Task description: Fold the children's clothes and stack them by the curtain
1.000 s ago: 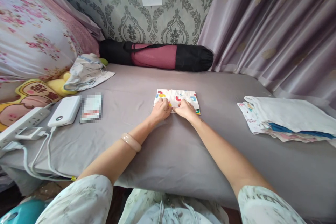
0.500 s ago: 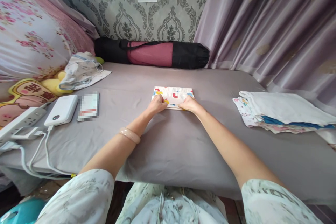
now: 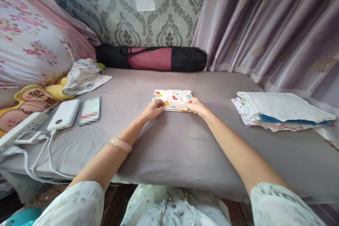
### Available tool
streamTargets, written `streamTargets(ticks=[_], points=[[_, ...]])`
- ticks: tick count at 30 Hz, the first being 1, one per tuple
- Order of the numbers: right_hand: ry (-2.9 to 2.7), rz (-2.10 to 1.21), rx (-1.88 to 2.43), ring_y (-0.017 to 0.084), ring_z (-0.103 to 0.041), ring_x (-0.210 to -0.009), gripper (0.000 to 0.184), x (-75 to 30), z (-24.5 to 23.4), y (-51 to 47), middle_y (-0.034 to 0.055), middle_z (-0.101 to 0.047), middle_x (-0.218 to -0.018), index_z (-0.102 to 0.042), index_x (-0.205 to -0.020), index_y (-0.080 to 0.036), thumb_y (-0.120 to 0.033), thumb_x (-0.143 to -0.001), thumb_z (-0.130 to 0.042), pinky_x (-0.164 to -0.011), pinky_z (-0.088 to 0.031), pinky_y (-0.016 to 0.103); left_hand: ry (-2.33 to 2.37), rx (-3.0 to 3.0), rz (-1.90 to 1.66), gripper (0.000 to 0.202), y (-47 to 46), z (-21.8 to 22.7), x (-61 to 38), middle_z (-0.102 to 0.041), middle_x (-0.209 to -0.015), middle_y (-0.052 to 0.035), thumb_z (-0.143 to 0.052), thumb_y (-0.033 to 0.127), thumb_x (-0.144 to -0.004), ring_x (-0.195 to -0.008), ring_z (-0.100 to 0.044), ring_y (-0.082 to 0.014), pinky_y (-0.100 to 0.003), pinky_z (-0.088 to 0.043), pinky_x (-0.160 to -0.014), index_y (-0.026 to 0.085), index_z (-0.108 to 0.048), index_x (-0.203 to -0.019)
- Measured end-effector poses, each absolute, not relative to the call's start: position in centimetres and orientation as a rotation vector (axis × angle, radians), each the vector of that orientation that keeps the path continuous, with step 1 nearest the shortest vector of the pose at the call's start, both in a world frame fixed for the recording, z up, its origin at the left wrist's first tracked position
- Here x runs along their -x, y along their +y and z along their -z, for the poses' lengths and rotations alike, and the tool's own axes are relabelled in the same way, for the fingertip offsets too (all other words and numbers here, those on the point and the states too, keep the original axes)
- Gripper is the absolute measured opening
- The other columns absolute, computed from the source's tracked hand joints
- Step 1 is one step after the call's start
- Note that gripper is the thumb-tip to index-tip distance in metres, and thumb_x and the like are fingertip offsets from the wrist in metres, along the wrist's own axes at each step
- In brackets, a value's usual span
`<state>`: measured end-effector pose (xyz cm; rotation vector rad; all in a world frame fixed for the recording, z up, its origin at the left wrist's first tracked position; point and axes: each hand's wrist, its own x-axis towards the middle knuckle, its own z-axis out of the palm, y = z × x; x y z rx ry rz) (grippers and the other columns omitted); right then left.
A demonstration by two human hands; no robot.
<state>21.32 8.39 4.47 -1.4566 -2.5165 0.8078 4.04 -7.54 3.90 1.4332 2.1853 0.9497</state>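
A small folded white cloth [image 3: 173,98] with coloured shapes lies on the grey bed sheet [image 3: 169,141] in the middle. My left hand [image 3: 152,108] pinches the cloth's near left corner with its fingers closed. At the near right corner my right hand [image 3: 194,105] grips the cloth's edge in the same way. Both arms reach forward from the bed's front edge. A pale bangle [image 3: 121,144] sits on my left wrist.
A stack of folded cloths [image 3: 280,111] lies at the right. At the left are a white power bank [image 3: 63,114], a power strip [image 3: 18,127] with cables, a card [image 3: 90,110], a crumpled cloth [image 3: 83,75] and a yellow cushion [image 3: 29,97]. A black and pink rolled bag [image 3: 150,58] lies against the wall.
My hands have moved apart from the middle of the cloth's near edge to its two near corners. The cloth looks narrower and flatter now.
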Motion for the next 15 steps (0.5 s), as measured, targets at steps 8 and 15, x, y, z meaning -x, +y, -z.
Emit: streamTargets(ticks=[8,15], points=[[-2.729,-0.132,0.719,0.026,-0.034,-0.137,0.045,-20.5,-4.6,5.1,0.0133,-0.045,-0.146,-0.049,-0.136,-0.014,-0.024,-0.096,-0.029,-0.112,-0.024,0.043,2.473,-1.906,-0.677,0.039,-5.9,-3.0,-5.0,-0.053,-0.134,-0.0146,-0.036,0.025,-0.092,-0.129,-0.044,-0.0279,-0.043,-0.033,-0.108,0.014,-0.053,-0.126],[-2.935,-0.130,0.788,0.028,-0.016,-0.146,0.057,-19.6,-3.1,4.5,0.0051,-0.021,-0.159,-0.026,-0.153,-0.021,-0.039,-0.099,-0.022,-0.116,-0.010,0.050,2.531,-1.768,-0.273,0.059,-5.1,-2.3,-6.5,-0.028,-0.156,-0.0144,-0.024,0.043,-0.098,-0.146,-0.016,-0.0321,-0.050,-0.013,-0.117,0.013,-0.032,-0.147]])
